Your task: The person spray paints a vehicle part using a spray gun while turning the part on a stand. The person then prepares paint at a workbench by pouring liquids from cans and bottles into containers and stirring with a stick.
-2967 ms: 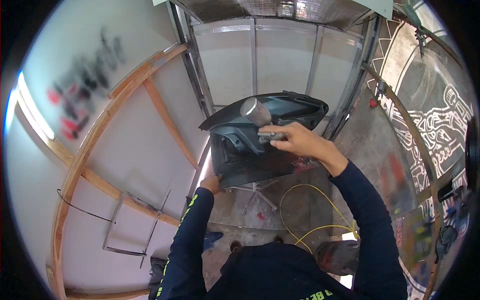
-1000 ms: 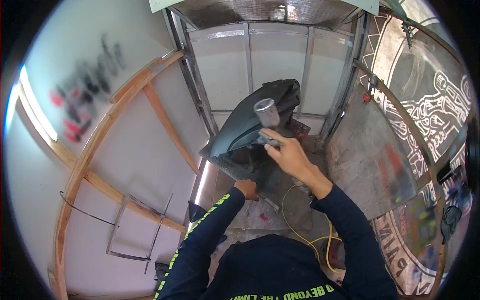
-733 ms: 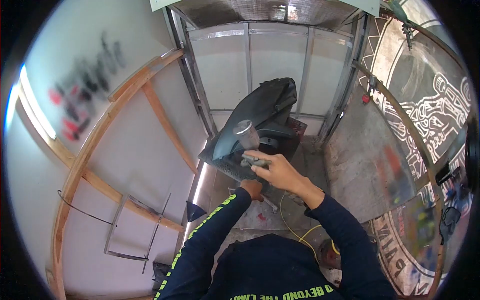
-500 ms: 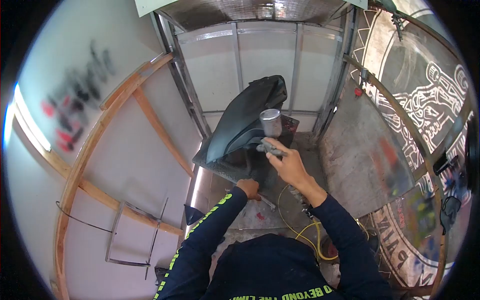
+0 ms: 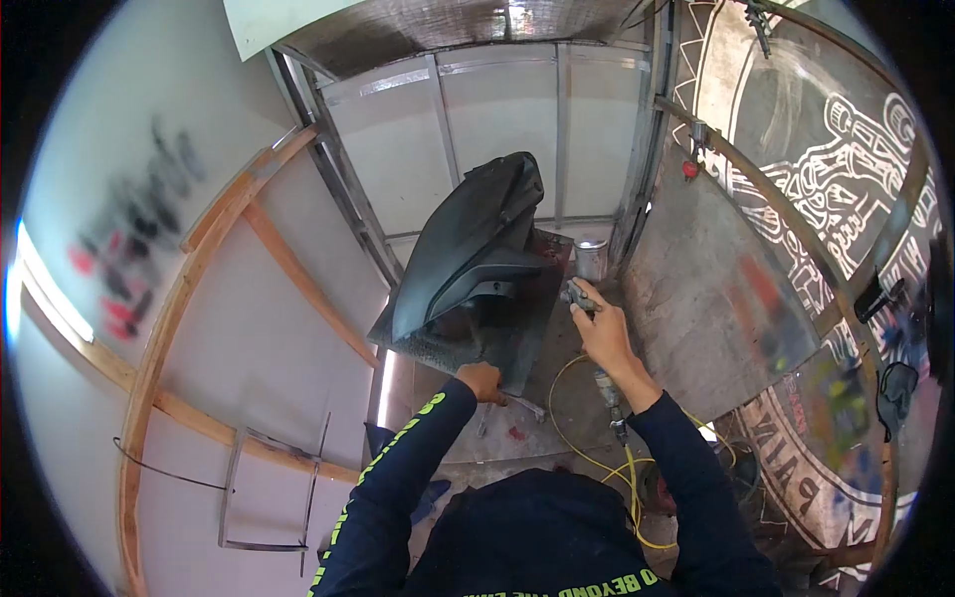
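My right hand (image 5: 603,330) is closed round a spray gun (image 5: 579,296) topped by a metal paint cup (image 5: 590,261). The gun stands to the right of a dark motorcycle fairing panel (image 5: 453,249), apart from it. That panel rests tilted on a flat, dark, speckled board (image 5: 542,343). At the board's near edge, my left hand (image 5: 481,381) is closed on it, with the fingertips partly hidden. From the gun's handle a yellow air hose (image 5: 633,483) hangs down by a metal fitting (image 5: 609,390).
White wall panels with a wooden frame (image 5: 189,298) stand on the left. A thin metal frame (image 5: 274,488) leans there. Painted boards (image 5: 726,269) line the right side, with a rail (image 5: 786,189) along them. A framed white wall (image 5: 497,109) closes the back.
My right hand has carried the spray gun to the right, away from the fairing panel. My left hand keeps its hold on the board, which appears turned slightly. The camera view has shifted.
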Motion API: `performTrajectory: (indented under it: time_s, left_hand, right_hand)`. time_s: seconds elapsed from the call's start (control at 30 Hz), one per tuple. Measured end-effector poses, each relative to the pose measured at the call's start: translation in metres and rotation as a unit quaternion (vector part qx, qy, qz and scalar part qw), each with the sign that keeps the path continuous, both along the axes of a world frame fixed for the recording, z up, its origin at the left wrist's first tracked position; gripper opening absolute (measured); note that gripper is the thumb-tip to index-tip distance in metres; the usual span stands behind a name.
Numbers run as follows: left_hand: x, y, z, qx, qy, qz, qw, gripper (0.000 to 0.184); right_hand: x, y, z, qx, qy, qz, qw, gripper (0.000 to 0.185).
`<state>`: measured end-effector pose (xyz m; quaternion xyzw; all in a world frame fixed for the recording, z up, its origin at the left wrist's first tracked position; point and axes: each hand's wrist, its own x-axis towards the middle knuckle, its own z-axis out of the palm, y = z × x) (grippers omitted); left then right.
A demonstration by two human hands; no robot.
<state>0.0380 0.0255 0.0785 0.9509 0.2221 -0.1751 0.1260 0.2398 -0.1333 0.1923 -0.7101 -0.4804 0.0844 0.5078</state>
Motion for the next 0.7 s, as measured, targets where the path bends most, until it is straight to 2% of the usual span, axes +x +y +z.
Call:
performTrajectory:
  time_s: [0.1,0.17,0.27,0.43,0.7]
  left_hand:
    - [-0.001,-0.004,0.002,0.028,0.018,0.007,0.999,0.053]
    - [-0.004,0.000,-0.001,0.017,0.020,0.006,1.000,0.055]
    - [-0.013,0.005,-0.001,0.001,0.022,0.017,1.000,0.058]
    - [-0.035,0.024,-0.016,-0.012,0.026,0.056,0.998,0.064]
    - [-0.060,0.037,-0.008,-0.013,0.025,0.094,0.995,0.067]
  right_hand:
    - [-0.002,-0.008,0.014,-0.006,0.054,0.009,0.998,0.045]
    - [-0.001,-0.011,0.014,0.034,0.058,0.118,0.991,0.045]
    - [0.003,-0.011,0.017,0.041,0.024,0.084,0.995,0.045]
    - [0.029,-0.007,0.013,0.024,0.049,0.004,0.999,0.043]
    - [0.040,-0.006,0.050,-0.002,0.060,0.012,0.998,0.045]
